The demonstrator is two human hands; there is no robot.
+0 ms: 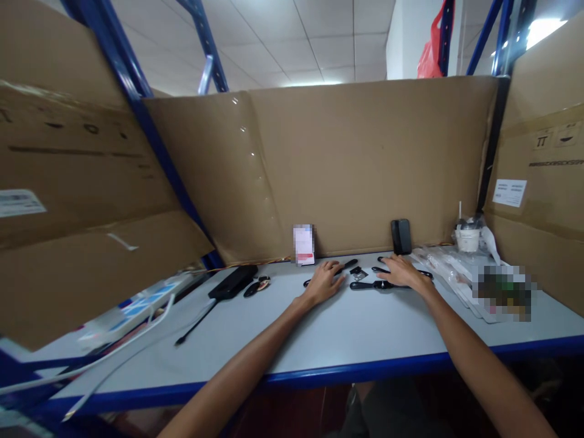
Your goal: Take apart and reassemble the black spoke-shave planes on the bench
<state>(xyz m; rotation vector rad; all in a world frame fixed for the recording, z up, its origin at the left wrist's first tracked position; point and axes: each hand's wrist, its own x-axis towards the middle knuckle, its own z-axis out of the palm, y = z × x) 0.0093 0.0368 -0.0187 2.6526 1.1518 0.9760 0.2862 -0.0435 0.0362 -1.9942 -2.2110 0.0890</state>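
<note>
My left hand [325,282] lies palm down over a slim black propeller-like part, whose blade [350,263] sticks out past my fingers; its middle is hidden. The fingers of this hand are spread. My right hand [398,270] rests on another such part, with a blade tip [427,275] showing at its right; the fingers are stretched out to the left. Just in front of the right hand lies a third black two-bladed part [364,285] with a hub in its middle. Between the hands sits a small dark piece [356,271] by a clear scrap.
A lit phone [303,245] leans against the cardboard back wall [365,170]. A black case [401,236] stands further right, near a white cup [468,237] and plastic packets [449,277]. Leftward lie a black box with cable [234,282], small dark pieces [252,288] and a power strip [137,313].
</note>
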